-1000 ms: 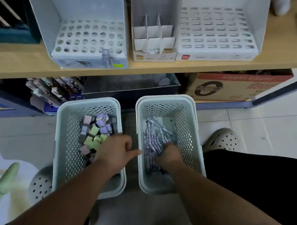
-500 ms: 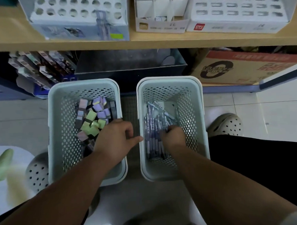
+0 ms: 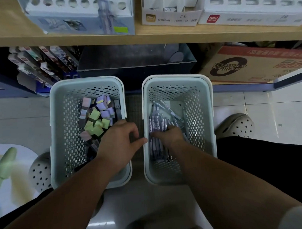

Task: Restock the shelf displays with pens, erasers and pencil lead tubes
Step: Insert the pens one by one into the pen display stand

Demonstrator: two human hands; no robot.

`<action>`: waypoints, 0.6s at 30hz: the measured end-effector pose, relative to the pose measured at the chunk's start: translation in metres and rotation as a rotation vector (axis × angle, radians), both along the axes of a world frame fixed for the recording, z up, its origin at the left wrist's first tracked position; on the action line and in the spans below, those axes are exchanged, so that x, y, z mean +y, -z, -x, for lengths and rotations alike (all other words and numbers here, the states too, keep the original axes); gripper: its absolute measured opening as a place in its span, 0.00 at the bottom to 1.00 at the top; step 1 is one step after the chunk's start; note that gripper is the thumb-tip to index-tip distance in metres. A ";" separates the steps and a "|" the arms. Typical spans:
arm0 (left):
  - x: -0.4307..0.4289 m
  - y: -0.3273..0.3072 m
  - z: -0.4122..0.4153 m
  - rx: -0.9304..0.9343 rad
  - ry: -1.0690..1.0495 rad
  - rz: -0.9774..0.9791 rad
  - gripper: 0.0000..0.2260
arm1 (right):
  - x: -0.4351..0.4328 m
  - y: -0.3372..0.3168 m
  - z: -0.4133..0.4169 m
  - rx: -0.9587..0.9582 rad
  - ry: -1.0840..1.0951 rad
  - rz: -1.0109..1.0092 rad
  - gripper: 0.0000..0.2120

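Inside the pen basket [image 3: 197, 112], the right hand [image 3: 171, 136] grabbed many pens [image 3: 155, 124]; beside it, the left hand [image 3: 116, 141] curled over the edge of the eraser basket [image 3: 61, 135]. Such a fat bunch could spill.

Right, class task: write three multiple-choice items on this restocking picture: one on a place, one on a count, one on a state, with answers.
1. Where do the pens lie? A in the right basket; B on the shelf; C in the cardboard box.
2. How many baskets are there? A one; B two; C four.
3. How are the baskets? A lidded; B open-topped; C overturned.
Answers: 1 A, the right hand reaches among them there; 2 B, the left basket with erasers stands beside it; 3 B, their contents show from above.
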State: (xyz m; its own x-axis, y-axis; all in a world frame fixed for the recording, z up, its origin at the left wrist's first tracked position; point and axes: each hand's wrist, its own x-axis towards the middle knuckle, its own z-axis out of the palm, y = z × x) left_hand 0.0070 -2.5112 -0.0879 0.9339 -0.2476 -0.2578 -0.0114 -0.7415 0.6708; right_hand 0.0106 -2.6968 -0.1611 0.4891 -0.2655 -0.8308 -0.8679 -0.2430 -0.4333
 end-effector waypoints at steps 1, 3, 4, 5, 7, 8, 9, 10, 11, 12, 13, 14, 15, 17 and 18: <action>0.000 0.000 0.000 0.002 0.003 0.004 0.14 | 0.000 -0.001 -0.002 0.015 -0.024 0.006 0.30; 0.000 0.000 -0.001 -0.001 0.011 0.006 0.13 | 0.001 0.000 -0.006 0.033 -0.043 -0.006 0.29; 0.000 0.000 -0.001 0.000 0.012 0.008 0.13 | 0.003 0.000 -0.007 0.039 -0.032 -0.025 0.27; 0.000 0.000 -0.001 0.002 0.012 0.011 0.13 | 0.006 -0.002 -0.007 0.046 -0.013 -0.037 0.25; -0.001 0.000 -0.001 0.004 0.015 0.014 0.13 | 0.007 0.001 -0.006 0.044 0.039 -0.056 0.21; -0.001 0.000 -0.001 0.004 0.017 0.012 0.12 | 0.006 0.001 -0.005 0.042 0.057 -0.068 0.21; -0.002 0.000 -0.001 0.003 0.017 0.011 0.12 | 0.005 -0.002 -0.005 0.039 0.063 -0.083 0.23; -0.002 0.000 0.000 0.002 0.016 0.011 0.12 | 0.003 -0.002 -0.004 0.024 0.077 -0.104 0.26; -0.002 0.000 0.000 0.000 0.013 0.012 0.12 | 0.001 -0.003 -0.004 0.019 0.088 -0.123 0.30; -0.001 0.000 0.000 -0.003 0.010 0.013 0.13 | -0.001 -0.002 -0.004 0.024 0.095 -0.142 0.35; -0.001 0.000 0.000 -0.005 0.010 0.013 0.13 | -0.001 -0.005 -0.004 0.027 0.109 -0.159 0.39; -0.001 0.000 0.000 -0.007 0.011 0.012 0.13 | -0.003 -0.004 -0.003 0.017 0.115 -0.181 0.39; -0.001 0.000 0.000 -0.008 0.013 0.012 0.13 | -0.004 -0.007 -0.002 0.009 0.119 -0.197 0.36; -0.002 0.000 -0.001 -0.008 0.014 0.006 0.13 | -0.007 -0.006 0.001 0.025 0.115 -0.227 0.36; -0.001 -0.001 -0.001 -0.008 0.012 0.001 0.12 | -0.009 -0.006 0.001 0.034 0.100 -0.227 0.32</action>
